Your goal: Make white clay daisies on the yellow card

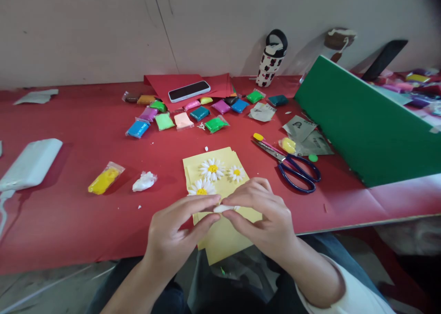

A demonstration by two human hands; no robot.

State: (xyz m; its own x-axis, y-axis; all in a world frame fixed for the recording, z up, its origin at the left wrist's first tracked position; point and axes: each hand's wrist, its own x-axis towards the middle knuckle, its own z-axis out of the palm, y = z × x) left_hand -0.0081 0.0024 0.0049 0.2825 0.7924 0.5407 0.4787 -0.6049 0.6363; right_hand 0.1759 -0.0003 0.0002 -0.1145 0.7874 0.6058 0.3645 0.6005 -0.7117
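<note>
A small elongated piece of white clay [223,208] is held between my two hands, above yellow paper [223,240]. My left hand [184,224] pinches its left end between thumb and fingers. My right hand [260,208] has thumb and fingers closed around its right part. Just beyond my fingertips, white daisies with yellow centres lie on the paper: a large one [212,169], a smaller one [236,173] and one partly hidden by my left hand [201,188].
Left of the paper lie a yellow clay packet [106,178] and wrapped white clay [144,181]. Scissors [299,167] rest to the right, near a slanted green board [372,125]. Several coloured packets, a phone [189,91] and a tumbler [271,63] stand or lie behind.
</note>
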